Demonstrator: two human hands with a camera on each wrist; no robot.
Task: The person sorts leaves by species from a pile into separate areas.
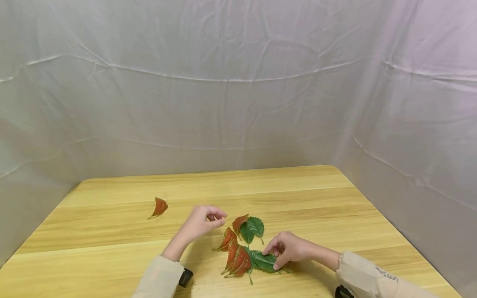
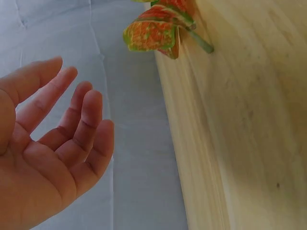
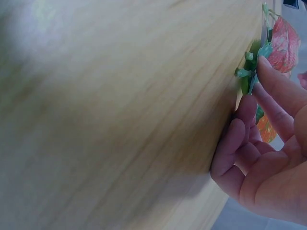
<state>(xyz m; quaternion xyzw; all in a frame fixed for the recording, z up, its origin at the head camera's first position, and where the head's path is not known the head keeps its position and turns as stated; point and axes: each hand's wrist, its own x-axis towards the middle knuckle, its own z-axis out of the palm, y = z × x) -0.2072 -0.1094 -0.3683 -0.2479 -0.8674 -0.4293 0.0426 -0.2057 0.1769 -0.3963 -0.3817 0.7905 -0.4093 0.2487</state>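
Observation:
My right hand (image 1: 288, 248) pinches a green leaf (image 1: 263, 261) between thumb and fingers, low at the right side of a cluster of leaves. In the right wrist view the fingertips meet at the green leaf's edge (image 3: 251, 72), close over the wood. My left hand (image 1: 206, 221) hovers left of the cluster with loosely bent fingers and nothing in them. Overlapping red leaves (image 1: 238, 260) lie beside the held leaf, partly covering green ones. Above them are another red leaf (image 1: 228, 240), an upper red leaf (image 1: 239, 224) and two green leaves (image 1: 256, 227).
One red leaf (image 1: 160, 207) lies apart at the left on the wooden table (image 1: 93, 231). Grey sheeting (image 1: 208, 116) hangs behind the table and along its sides. A dark strap piece (image 1: 186, 277) sits at the left sleeve.

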